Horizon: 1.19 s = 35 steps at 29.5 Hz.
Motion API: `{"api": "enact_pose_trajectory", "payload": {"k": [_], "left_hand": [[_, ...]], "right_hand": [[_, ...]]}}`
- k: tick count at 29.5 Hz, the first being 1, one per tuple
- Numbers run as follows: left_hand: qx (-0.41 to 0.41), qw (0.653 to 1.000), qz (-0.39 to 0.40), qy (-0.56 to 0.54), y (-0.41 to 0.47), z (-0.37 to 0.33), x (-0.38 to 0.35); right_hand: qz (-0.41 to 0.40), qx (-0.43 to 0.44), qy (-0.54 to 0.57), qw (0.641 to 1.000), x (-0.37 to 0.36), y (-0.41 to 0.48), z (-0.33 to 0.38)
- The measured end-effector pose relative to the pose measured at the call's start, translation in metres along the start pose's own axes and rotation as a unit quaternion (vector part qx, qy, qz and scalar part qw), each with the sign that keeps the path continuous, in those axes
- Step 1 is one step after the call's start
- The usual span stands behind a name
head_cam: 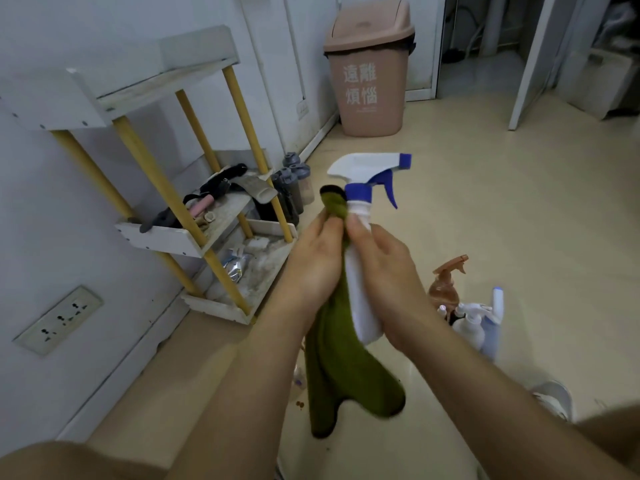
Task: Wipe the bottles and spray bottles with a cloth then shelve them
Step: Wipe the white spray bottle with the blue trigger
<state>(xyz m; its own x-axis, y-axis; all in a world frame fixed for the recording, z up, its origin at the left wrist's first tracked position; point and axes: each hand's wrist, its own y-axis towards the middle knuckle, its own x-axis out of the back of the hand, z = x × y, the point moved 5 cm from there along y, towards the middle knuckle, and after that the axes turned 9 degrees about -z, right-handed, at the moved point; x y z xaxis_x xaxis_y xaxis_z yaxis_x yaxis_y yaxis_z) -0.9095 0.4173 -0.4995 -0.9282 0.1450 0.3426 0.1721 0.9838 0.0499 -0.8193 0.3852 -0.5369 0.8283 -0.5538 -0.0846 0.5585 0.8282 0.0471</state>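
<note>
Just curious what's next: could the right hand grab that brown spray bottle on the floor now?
Probably not yet: the right hand grips the white spray bottle. Nothing seems to block the brown spray bottle itself.

Dim, cool indoor light, faint sheen on floor (519,220), wide-angle bowing at edges, soft blur on bottles (479,327)

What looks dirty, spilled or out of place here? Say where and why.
The shelf's bottom tray is caked in whitish grime around a crumpled foil pouch, and small brown spots mark the floor near the green cloth.
</note>
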Motion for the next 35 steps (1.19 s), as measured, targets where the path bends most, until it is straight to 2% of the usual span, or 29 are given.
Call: {"api": "enact_pose_trajectory", "payload": {"k": [2,4,6,8,11,14,17,22,24,26,28,29,31,33,35], "left_hand": [[0.128,0.99,-0.015,-0.064,0.005,0.005,0.005],[0.158,0.98,-0.028,-0.118,0.001,0.008,0.005],[0.098,0.987,-0.043,-0.116,-0.006,0.009,0.001],[-0.012,0.994,-0.041,-0.097,-0.018,0.01,-0.005],[-0.145,0.989,0.008,0.036,-0.032,0.018,-0.016],[-0.202,0.967,0.004,0.154,-0.031,0.023,-0.018],[-0.21,0.959,-0.045,0.183,-0.018,0.018,-0.015],[-0.115,0.987,-0.106,0.027,-0.01,0.018,-0.008],[-0.057,0.99,-0.091,-0.091,-0.008,0.017,-0.003],[0.026,0.967,-0.042,-0.252,-0.004,0.018,0.0],[0.058,0.945,-0.02,-0.321,-0.002,0.017,0.014],[0.048,0.949,-0.022,-0.31,0.0,0.018,0.025],[0.019,0.974,-0.03,-0.223,0.006,0.021,0.044],[0.02,0.996,-0.019,-0.086,0.009,0.024,0.062],[0.048,0.996,0.042,0.057,0.008,0.028,0.071]], "right_hand": [[0.004,0.062,-0.028,0.998,0.0,-0.009,0.002],[0.013,0.116,-0.058,0.991,-0.001,-0.011,0.008],[0.002,0.114,-0.057,0.992,0.001,-0.005,0.008],[-0.015,0.092,-0.041,0.995,0.006,0.003,0.008],[-0.008,0.048,-0.035,0.998,0.013,0.014,-0.003],[0.029,0.017,-0.041,0.999,0.01,0.013,-0.014],[0.034,0.037,-0.033,0.998,0.001,0.013,-0.01],[0.074,0.026,-0.006,0.997,0.003,0.01,0.0],[0.078,0.011,0.015,0.997,0.005,0.009,0.004],[0.098,-0.01,0.037,0.994,0.007,0.007,0.003],[0.126,-0.021,0.035,0.991,0.007,0.005,0.004],[0.127,-0.021,0.027,0.991,0.009,0.006,0.005],[0.095,-0.006,0.009,0.995,0.018,0.012,0.009],[0.052,0.002,0.001,0.999,0.031,0.021,0.01],[0.017,-0.003,-0.004,1.0,0.042,0.028,0.007]]}}
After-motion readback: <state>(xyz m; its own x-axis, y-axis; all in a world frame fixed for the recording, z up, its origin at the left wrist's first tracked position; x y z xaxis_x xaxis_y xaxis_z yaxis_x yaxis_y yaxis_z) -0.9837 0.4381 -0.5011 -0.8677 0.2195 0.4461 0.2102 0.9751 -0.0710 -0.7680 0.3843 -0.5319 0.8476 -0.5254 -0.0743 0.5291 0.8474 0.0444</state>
